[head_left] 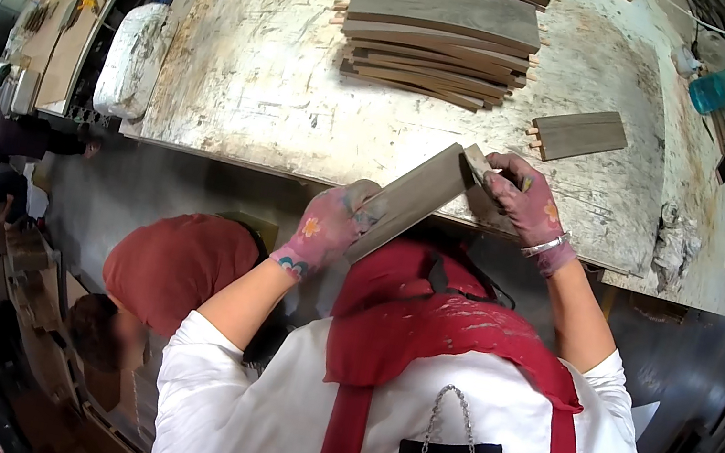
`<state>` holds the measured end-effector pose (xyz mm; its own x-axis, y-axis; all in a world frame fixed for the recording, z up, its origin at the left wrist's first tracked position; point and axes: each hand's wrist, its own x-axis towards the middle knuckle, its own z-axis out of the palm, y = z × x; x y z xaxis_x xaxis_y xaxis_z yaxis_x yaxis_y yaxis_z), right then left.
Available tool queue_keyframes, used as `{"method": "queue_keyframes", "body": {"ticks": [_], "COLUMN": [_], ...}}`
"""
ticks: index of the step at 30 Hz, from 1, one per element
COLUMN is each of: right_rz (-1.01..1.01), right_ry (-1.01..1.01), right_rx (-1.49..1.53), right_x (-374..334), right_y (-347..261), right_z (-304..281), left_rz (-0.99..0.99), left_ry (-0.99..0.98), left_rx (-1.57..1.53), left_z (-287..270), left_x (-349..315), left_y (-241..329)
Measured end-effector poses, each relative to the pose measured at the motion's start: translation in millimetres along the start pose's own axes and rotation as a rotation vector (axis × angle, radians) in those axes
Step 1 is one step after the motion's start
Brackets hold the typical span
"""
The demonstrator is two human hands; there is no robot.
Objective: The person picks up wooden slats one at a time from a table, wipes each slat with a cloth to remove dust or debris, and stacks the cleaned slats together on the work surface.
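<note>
My left hand (332, 221), in a pink flower-print glove, grips a grey-brown wooden board (416, 199) near its lower end. The board is tilted, its upper end pointing away and to the right, over the table's front edge. At that upper end my right hand (523, 197), gloved the same way with a bracelet at the wrist, pinches a small flat pale piece (475, 161). This piece lies against the board's end; I cannot make out whether it is sandpaper or a thin block.
A stack of grey-brown boards (443, 18) with dowels at their ends stands at the back of the stained white table (243, 79). One short dowelled board (582, 135) lies to the right. A teal bottle (720, 90) is at far right, a reddish cushion-like shape (180, 272) lower left.
</note>
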<state>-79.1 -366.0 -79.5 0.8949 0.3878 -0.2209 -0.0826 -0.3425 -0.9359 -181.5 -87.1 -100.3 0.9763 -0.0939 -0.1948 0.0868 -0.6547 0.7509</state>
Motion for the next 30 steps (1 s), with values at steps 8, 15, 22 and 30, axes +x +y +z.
{"method": "queue_keyframes", "body": {"ticks": [8, 15, 22, 30], "right_rz": [0.045, -0.269, -0.757, -1.058], "right_ry": [-0.092, -0.015, -0.303, -0.474], "right_rx": [-0.246, -0.066, -0.567, -0.696], "right_x": [-17, -11, -19, -20], "right_y": [-7, -12, -83, -94], "right_z": [-13, 0, 15, 32], "left_rz": [-0.370, -0.174, 0.228, -0.155], "left_ry": [0.070, -0.041, 0.181, 0.056], "left_rx": [-1.209, -1.226, -0.309, -1.248], "left_z": [-2, 6, 12, 18], "left_x": [5, -28, -39, -33], "left_y": [-43, -21, 16, 40]}}
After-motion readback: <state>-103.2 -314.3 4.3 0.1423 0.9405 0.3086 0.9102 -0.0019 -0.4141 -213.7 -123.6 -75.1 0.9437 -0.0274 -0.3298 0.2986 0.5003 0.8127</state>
